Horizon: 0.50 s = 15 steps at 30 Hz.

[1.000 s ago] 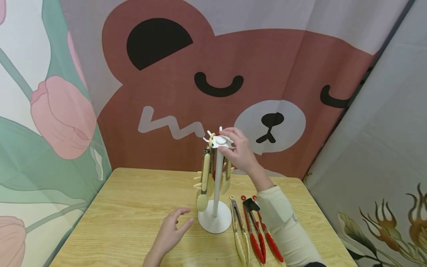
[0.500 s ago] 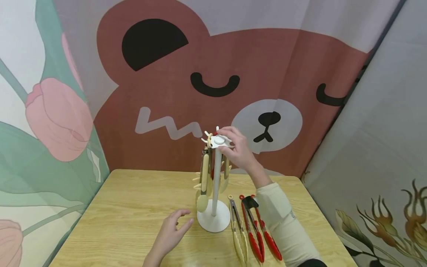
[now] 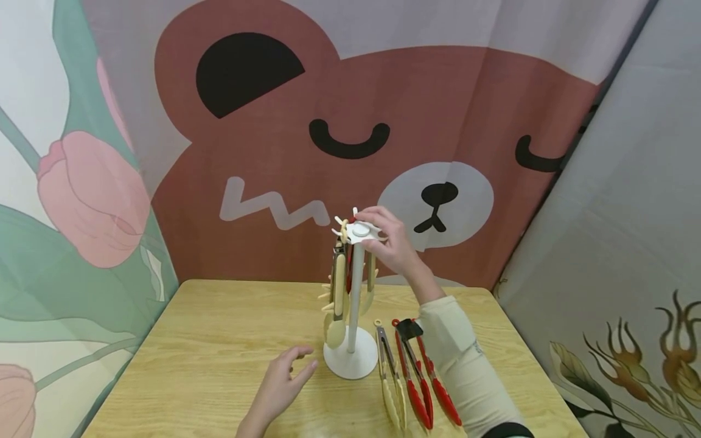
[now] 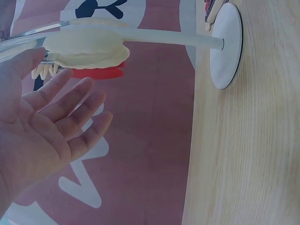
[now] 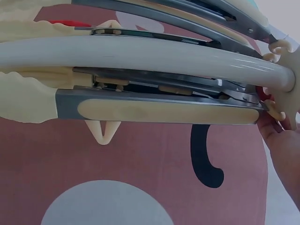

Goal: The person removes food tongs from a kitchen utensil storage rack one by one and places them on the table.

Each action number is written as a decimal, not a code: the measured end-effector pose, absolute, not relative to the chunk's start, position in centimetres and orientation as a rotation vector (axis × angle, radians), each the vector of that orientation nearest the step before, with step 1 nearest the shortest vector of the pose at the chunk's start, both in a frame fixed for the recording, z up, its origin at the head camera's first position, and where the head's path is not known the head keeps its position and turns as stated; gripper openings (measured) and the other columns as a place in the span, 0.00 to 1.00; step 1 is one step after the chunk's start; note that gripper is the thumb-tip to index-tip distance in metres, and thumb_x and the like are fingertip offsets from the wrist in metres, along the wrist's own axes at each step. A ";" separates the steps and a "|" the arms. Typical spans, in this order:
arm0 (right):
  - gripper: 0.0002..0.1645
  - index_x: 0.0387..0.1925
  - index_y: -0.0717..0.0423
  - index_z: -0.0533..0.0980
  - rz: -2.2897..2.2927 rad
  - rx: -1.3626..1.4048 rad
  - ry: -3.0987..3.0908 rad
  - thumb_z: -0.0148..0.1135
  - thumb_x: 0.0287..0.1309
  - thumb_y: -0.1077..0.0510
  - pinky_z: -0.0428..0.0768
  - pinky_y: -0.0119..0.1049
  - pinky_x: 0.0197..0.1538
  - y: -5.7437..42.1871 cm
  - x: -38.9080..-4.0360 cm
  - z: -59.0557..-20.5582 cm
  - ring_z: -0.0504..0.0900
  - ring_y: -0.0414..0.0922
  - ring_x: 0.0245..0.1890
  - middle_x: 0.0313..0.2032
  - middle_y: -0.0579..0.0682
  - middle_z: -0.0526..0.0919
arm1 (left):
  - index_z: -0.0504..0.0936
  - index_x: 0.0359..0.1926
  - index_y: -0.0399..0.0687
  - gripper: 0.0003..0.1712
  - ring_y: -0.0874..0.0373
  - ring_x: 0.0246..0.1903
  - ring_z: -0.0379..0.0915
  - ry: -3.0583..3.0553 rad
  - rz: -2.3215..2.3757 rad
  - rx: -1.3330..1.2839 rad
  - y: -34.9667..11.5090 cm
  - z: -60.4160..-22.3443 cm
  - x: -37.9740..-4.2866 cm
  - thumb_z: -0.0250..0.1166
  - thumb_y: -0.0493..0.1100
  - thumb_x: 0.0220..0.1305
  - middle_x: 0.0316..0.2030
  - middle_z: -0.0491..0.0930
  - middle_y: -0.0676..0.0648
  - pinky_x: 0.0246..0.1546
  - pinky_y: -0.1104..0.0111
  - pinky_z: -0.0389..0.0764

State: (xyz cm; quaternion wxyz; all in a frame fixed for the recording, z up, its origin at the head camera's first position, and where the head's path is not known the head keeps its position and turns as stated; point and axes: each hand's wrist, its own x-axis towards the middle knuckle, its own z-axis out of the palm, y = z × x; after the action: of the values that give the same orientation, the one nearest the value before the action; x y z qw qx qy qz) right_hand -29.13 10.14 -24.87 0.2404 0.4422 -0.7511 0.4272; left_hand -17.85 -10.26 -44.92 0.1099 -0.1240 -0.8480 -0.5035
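1. At 3 o'clock of the rack's top, head view: right hand (image 3: 390, 240), thumb and fingers pinching the rim of a flat white hooked crown (image 3: 361, 230).
2. At 8 o'clock of the base: left hand (image 3: 282, 380), fingers loosely spread, holding nothing, apart from the stand.
3. Beneath the crown: glossy white stand (image 3: 357, 292), slim pole on a round disc, upright.
4. Hung at 9 o'clock of the pole: cream-handled steel tongs with rounded cream tips (image 3: 339, 283). At 3 o'clock: a second cream pair (image 3: 371, 274). Others overlap; count unclear.
5. Change: slight. Hung pairs sit a touch nearer the pole than a second ago; both hands keep their places. Judged: the rack is being steadied or turned very little, with no pair in transfer.
6. Left wrist view only: the bare palm, and red tips (image 4: 98, 73) clearly beside cream ones. Right wrist view only: a cream ring (image 5: 274, 110) close by the fingers, which are partly hidden there.
7. Loose at 4 o'clock of the base: cream-tipped steel tongs (image 3: 390, 389), red-gripped tongs (image 3: 418, 406), a black blunt piece (image 3: 409, 329), kind unclear.
8. Outermost: pale wood-grain table (image 3: 219, 340); brown bear-print curtain (image 3: 263, 158) towards 12 o'clock.
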 end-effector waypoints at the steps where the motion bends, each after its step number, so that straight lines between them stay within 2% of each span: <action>1: 0.25 0.45 0.73 0.72 1.168 1.208 -2.045 0.52 0.41 0.64 0.73 0.35 0.28 10.0 -28.7 -24.7 0.71 0.50 0.33 0.44 0.65 0.71 | 0.76 0.45 0.39 0.19 0.42 0.46 0.69 -2.493 -1.483 -0.370 -10.3 -45.0 -17.8 0.59 0.48 0.59 0.45 0.76 0.40 0.38 0.52 0.73; 5: 0.26 0.42 0.78 0.72 1.149 1.178 -1.991 0.49 0.40 0.62 0.70 0.34 0.27 9.5 -27.1 -23.9 0.70 0.53 0.30 0.41 0.70 0.72 | 0.76 0.45 0.38 0.19 0.41 0.45 0.68 -2.493 -1.496 -0.387 -10.2 -45.2 -17.8 0.58 0.48 0.60 0.44 0.76 0.41 0.39 0.51 0.72; 15: 0.25 0.37 0.79 0.73 1.110 1.127 -1.857 0.47 0.41 0.60 0.68 0.35 0.27 9.1 -27.1 -24.5 0.71 0.56 0.28 0.37 0.70 0.74 | 0.76 0.44 0.37 0.17 0.43 0.43 0.70 -2.490 -1.509 -0.394 -10.0 -45.6 -17.9 0.58 0.45 0.60 0.43 0.76 0.39 0.38 0.52 0.72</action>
State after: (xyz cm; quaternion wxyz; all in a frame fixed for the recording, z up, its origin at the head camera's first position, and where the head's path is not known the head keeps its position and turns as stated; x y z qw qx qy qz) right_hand -27.11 9.07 -24.53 0.3438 0.4338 -0.7150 0.4271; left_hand -17.89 -10.00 -45.56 0.1018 -0.1335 -0.8431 -0.5109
